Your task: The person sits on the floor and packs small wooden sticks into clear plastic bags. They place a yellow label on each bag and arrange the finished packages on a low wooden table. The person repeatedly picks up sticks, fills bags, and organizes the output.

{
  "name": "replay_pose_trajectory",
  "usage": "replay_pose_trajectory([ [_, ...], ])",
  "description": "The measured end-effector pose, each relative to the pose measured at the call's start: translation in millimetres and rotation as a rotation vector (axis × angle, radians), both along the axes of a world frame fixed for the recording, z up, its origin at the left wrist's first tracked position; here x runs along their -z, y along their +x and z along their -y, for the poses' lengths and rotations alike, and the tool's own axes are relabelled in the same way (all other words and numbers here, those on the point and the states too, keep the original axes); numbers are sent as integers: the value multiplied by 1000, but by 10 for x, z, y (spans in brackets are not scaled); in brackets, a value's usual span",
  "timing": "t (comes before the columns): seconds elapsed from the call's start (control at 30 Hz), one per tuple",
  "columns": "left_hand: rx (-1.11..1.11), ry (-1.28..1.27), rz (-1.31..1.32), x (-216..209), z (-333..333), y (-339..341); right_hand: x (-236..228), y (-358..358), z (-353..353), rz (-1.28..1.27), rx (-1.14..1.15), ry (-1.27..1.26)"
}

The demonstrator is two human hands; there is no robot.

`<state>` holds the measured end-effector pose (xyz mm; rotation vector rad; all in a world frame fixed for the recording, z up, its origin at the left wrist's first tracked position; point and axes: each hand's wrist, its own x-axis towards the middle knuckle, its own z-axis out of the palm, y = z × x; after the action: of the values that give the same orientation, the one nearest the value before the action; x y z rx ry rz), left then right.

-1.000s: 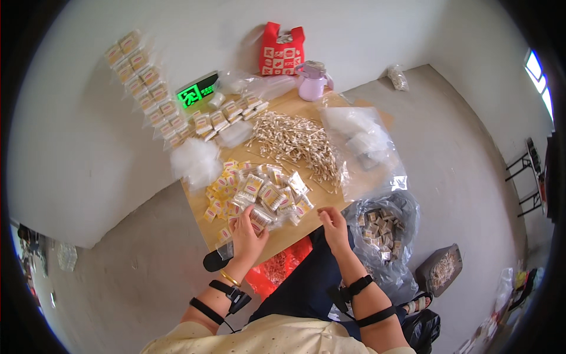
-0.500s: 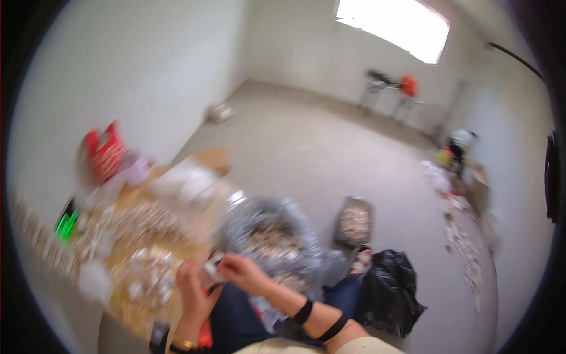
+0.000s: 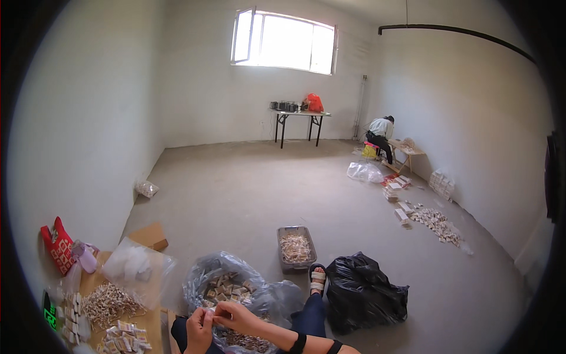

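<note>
My left hand (image 3: 199, 331) and my right hand (image 3: 236, 320) meet low in front of me, fingertips pinched together. Between them is a small pale thing, too small and too covered to make out. Just beyond and below the hands is a big clear plastic bag (image 3: 193, 284), open at the top, with many small packets (image 3: 229, 289) inside. Nearer my legs lies a heap of small brownish pieces (image 3: 247, 340). To the left, a wooden table (image 3: 154, 318) bears a pile of small thin pieces (image 3: 109, 304) and small white packets (image 3: 125, 340).
A grey tub (image 3: 296, 267) of thin pale sticks stands ahead of my sandalled foot (image 3: 318, 278), beside a black plastic bag (image 3: 365, 295). A red bag (image 3: 58, 245) leans at the left wall. Far right, a person (image 3: 381, 128) sits at a small table; packets (image 3: 437, 224) lie on the floor.
My view has swung left and up, so more of the room shows. My hands, earlier a little apart around a small whitish thing beside the table, now touch at the fingertips by the clear bag.
</note>
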<state>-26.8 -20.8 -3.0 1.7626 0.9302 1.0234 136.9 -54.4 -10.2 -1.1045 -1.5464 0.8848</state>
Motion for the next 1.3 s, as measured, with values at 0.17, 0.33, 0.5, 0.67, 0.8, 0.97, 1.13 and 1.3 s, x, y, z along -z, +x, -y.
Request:
replay_pose_trajectory([
  [0.17,177,-183,137,-11,42,92,115,162,110,-153,-90,-82],
  [0.33,147,10,115,-122,135,240,213,365,139,-560,-225,-157],
  [0.5,153,21,0,45,-58,86,-14,445,129,-598,-149,-81],
  [0.67,148,-612,439,175,-53,168,-246,335,172,-734,-182,-181],
  [0.8,246,-600,557,91,17,13,-164,295,202,-742,-181,-248],
  [0.97,-147,-300,382,-16,108,-175,-208,-51,177,-573,-49,-294],
  [1.13,-356,-39,168,126,5,-286,-336,-358,48,-178,105,-125],
  [1.3,-376,-124,185,196,-50,-263,-291,-529,-54,34,359,68],
])
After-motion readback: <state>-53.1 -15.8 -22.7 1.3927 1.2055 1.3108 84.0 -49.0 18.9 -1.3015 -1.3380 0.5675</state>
